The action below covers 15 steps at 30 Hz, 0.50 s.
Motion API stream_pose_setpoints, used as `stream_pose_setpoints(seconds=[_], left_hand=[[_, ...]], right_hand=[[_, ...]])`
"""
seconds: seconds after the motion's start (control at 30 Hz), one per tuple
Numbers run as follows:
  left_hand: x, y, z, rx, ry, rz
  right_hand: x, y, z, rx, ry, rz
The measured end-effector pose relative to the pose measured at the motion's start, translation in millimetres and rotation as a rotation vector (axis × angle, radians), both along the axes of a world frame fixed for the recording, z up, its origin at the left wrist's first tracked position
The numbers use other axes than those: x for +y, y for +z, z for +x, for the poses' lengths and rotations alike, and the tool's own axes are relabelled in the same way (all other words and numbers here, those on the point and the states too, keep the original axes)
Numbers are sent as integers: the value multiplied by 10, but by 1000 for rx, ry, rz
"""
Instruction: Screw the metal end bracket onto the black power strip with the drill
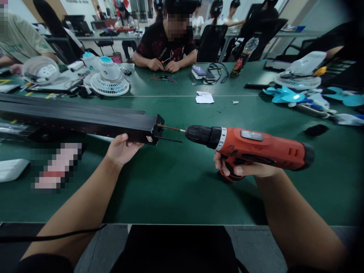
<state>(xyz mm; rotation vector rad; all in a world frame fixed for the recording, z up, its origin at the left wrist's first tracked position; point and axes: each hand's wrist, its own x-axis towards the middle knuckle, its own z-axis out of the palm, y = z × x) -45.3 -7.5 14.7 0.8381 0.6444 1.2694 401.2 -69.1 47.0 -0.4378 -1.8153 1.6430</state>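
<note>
A long black metal bar [79, 118] lies across the green table [176, 189], its end pointing right. My left hand [123, 148] grips the bar from below, close to that end, fingers curled round its near edge. My right hand [241, 167] is closed on the handle of an orange and black cordless drill [250, 146] held level. The drill's thin bit [170, 128] touches the end face of the bar. A thin black rod sticks out of the bar's end just below the bit.
White desk fans [109, 77] and a fan guard [40, 70] stand at the back left. Blue fan blades [290, 96] and another fan lie at the right. A person in black sits opposite with wires [162, 78]. Paper scraps [204, 98] lie mid-table.
</note>
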Motion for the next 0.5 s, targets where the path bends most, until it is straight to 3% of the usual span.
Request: stream_pose_setpoints(seconds=[0.5], left_hand=[[9, 1, 8, -13, -3, 3]], right_hand=[[5, 10, 5, -17, 22, 8]])
